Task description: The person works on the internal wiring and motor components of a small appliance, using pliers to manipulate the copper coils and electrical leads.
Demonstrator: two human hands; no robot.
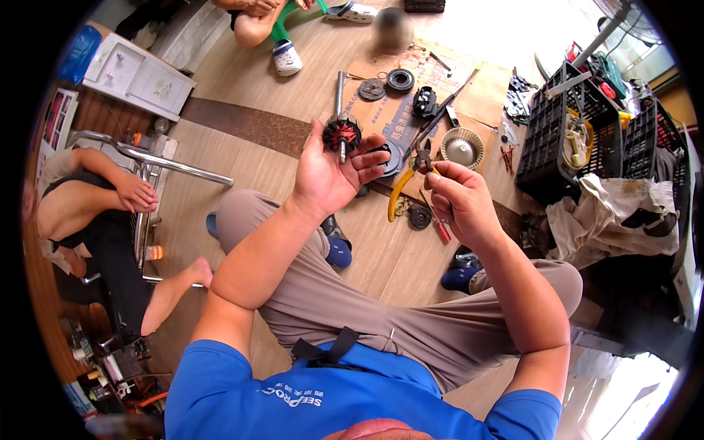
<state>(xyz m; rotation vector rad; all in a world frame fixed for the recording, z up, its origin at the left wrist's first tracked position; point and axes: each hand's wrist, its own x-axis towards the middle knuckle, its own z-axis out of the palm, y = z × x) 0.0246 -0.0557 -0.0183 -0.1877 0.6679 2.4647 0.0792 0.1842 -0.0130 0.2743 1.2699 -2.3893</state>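
Note:
My left hand [321,176] is turned palm up with its fingers partly spread. A motor rotor [342,133] with red windings and a long steel shaft stands in it, between thumb and palm. In my right hand [468,204] are yellow-handled cutting pliers [400,192], pinched close to their dark jaws. One yellow handle hangs free to the left; the other is mostly hidden. Whether the fingertips also hold something small, I cannot tell. Beyond the pliers, a pale fan wheel [462,149] lies on a cardboard sheet [480,95].
On the cardboard lie a black ring [400,80], a grey disc [372,89], a black housing [424,102] and several tools. Black crates [543,158] stand at the right with a pale cloth [609,220]. Two people sit nearby, one beside a chrome tube frame [183,169] at left.

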